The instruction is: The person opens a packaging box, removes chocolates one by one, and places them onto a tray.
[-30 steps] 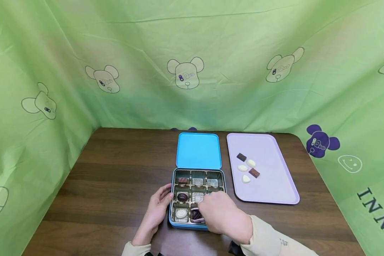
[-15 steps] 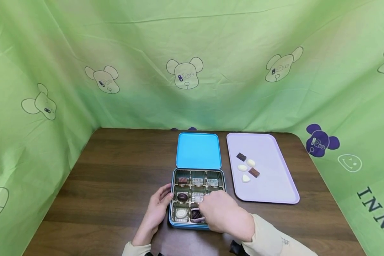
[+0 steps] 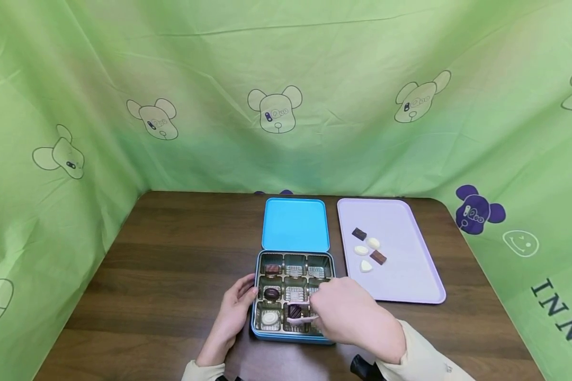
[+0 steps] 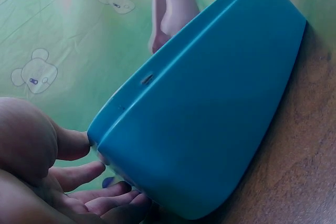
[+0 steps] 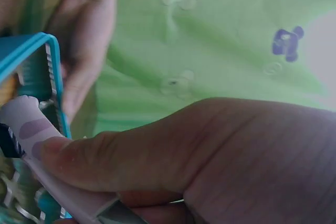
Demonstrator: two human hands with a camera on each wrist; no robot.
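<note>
A blue tin (image 3: 293, 336) with a clear compartmented insert stands on the table, its lid folded back. My right hand (image 3: 357, 317) grips pale lilac tongs (image 3: 307, 319), whose arms reach into the front middle compartment. Between their ends sits a dark striped chocolate (image 3: 294, 311); the right wrist view shows the thumb on the tongs (image 5: 34, 124). Relaxed fingers and thumb of my left hand (image 3: 235, 307) touch the tin's left side, its thumb at the rim in the left wrist view. The left column holds a reddish-brown chocolate (image 3: 273, 269), a dark oval one (image 3: 271, 293) and a white oval one (image 3: 269, 317).
A lilac tray (image 3: 410, 286) lies to the right of the tin and bears several white and brown chocolates. The tin's light-blue lid (image 3: 295, 225) lies behind it. A green printed curtain (image 3: 276, 159) closes off the back and sides of the wooden table (image 3: 186, 254).
My right hand has drawn back to the right with the tongs, uncovering more of their arms and of the striped chocolate, which stays in its compartment. My left hand keeps its place.
</note>
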